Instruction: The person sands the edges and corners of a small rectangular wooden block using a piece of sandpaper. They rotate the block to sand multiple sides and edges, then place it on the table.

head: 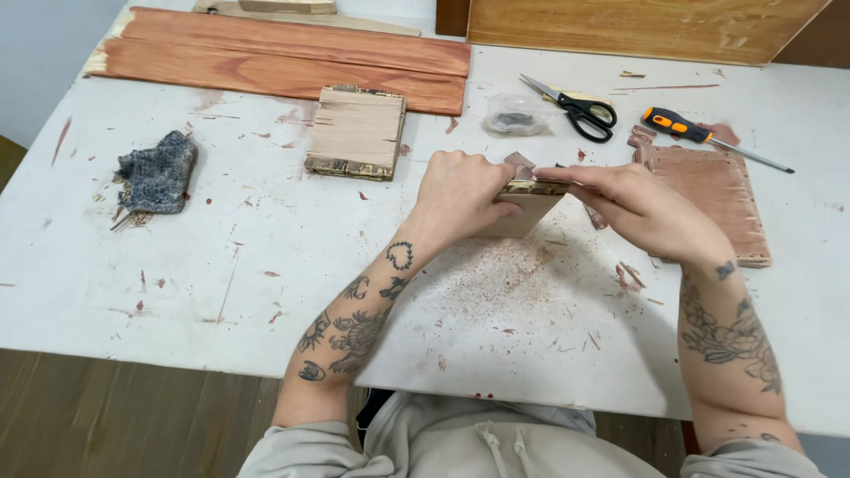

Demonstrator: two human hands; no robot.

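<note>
A small pale wooden panel (524, 217) stands on edge on the white table (221, 265). My left hand (460, 190) grips its left end and top edge. My right hand (633, 204) lies flat along its top edge, fingers pointing left; a small reddish piece (521, 163) shows between the two hands, and I cannot tell which hand holds it. Reddish dust lies on the table below the panel.
A wooden block (356, 131) lies behind the left hand, long red-brown planks (283, 55) beyond it. Scissors (580, 111), a clear bag (515, 115) and an orange-handled screwdriver (699, 134) sit at the back right. A reddish board (722, 199) lies right; a dark cloth (158, 173) left.
</note>
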